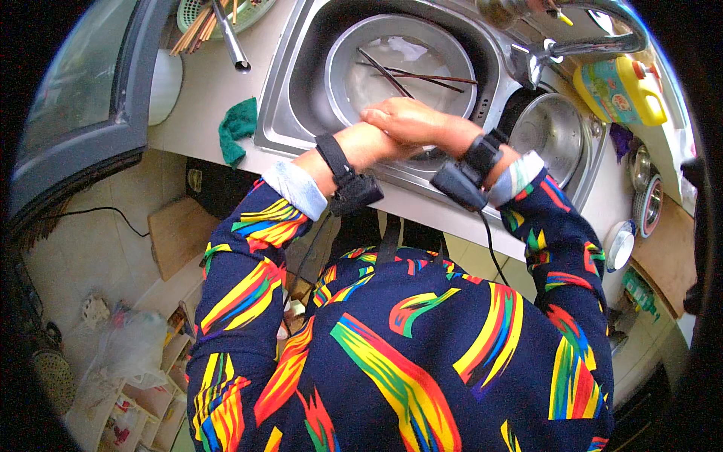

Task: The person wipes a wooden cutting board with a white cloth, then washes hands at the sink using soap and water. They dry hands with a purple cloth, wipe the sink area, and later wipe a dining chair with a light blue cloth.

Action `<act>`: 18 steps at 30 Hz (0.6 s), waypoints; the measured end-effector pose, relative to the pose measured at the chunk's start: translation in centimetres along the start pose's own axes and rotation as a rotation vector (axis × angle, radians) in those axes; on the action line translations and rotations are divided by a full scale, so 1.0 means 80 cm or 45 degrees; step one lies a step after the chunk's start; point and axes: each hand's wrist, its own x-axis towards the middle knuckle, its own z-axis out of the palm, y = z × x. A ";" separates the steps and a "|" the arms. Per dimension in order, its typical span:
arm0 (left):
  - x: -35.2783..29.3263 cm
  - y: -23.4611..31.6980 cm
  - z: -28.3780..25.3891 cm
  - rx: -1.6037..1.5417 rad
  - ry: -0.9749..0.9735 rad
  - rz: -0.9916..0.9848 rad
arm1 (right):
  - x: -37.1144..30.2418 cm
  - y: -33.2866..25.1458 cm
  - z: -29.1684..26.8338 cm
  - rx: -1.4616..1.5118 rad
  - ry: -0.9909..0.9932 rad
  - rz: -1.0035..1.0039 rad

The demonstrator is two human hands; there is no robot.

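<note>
My two hands meet over the near rim of a round metal basin (337,71) in the sink. My right hand (407,120) lies across the left, its fingers closed together; what they grip, if anything, is hidden. Only the wrist side of my left hand (374,143) shows, and its fingers are covered by the right. Several dark chopsticks (433,77) lie crossed in the basin, in water. One thicker-looking dark chopstick (382,69) slants down to my right hand, where its lower end passes out of sight; I cannot tell whether it is held.
A metal pot (553,124) stands in the right sink bowl, near the faucet (561,49). A yellow jug (617,90) is at the right. On the left are a green cloth (238,132), a metal-handled utensil (232,41) and a green basket (260,15) with chopsticks.
</note>
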 end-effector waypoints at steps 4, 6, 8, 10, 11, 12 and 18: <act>-0.037 -0.040 -0.005 -1.102 0.431 0.323 | 0.002 0.007 0.036 -0.288 0.708 -0.558; -0.023 -0.053 0.007 -0.737 0.288 0.232 | 0.004 0.024 0.039 -0.351 0.807 -0.636; -0.005 -0.064 0.013 -0.376 0.150 0.131 | 0.007 0.049 0.032 -0.444 0.844 -0.725; 0.011 -0.064 0.013 -0.015 0.012 0.028 | 0.013 0.072 0.023 -0.157 0.799 -0.245; 0.015 -0.059 0.011 -0.510 0.445 0.002 | 0.018 0.080 0.020 0.177 0.867 -0.234; 0.022 -0.053 0.006 -0.781 0.613 -0.130 | 0.025 0.084 0.019 0.514 0.897 -0.001; 0.041 0.020 0.000 -2.314 0.998 -0.439 | 0.048 0.078 0.011 0.486 1.168 0.010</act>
